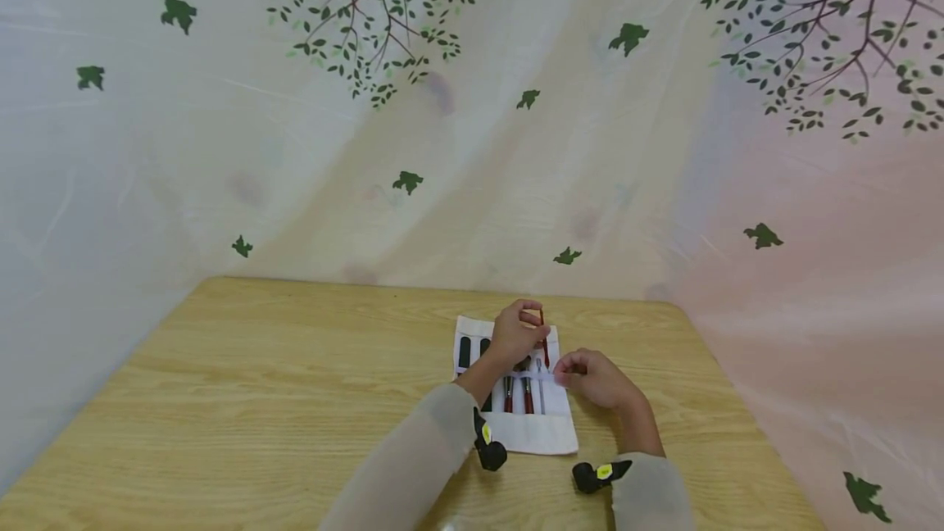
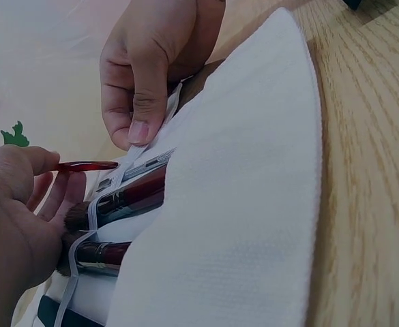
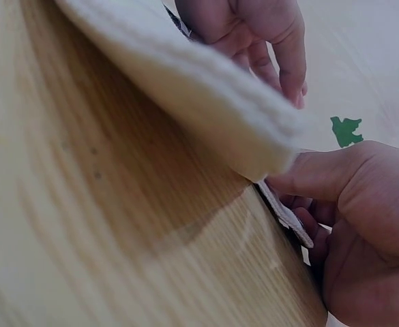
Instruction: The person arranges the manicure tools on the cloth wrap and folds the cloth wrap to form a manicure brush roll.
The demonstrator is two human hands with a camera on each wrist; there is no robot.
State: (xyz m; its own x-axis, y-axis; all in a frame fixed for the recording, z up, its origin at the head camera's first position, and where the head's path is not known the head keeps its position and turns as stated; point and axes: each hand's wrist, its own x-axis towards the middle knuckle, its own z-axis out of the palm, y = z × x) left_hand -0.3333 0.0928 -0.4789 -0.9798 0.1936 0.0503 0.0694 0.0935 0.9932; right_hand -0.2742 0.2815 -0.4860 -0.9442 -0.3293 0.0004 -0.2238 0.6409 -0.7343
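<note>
A white cloth tool pouch [image 1: 533, 434] lies on the table with an elastic band [image 2: 76, 262] across its front. My left hand [image 1: 516, 336] is over the upper part and pinches a slender dark red stick-like tool [image 2: 89, 165] between thumb and fingers. The tool's tip points at the band's right end. At the right edge, my right hand [image 1: 601, 379] pinches the band and cloth edge, thumb [image 2: 139, 129] on top. Under the band sit two brushes [image 2: 127, 197] with dark red handles and a thin metal tool [image 1: 541, 392]. My left hand hides part of the upper pouch.
Dark-handled tools [image 1: 465, 352] fill the left slots of the pouch. Light wood tabletop [image 1: 258, 400] spreads around it. A pale curtain [image 1: 472, 211] printed with leaves and branches hangs behind the table's far edge. Both wrists carry small black cameras [image 1: 490, 451].
</note>
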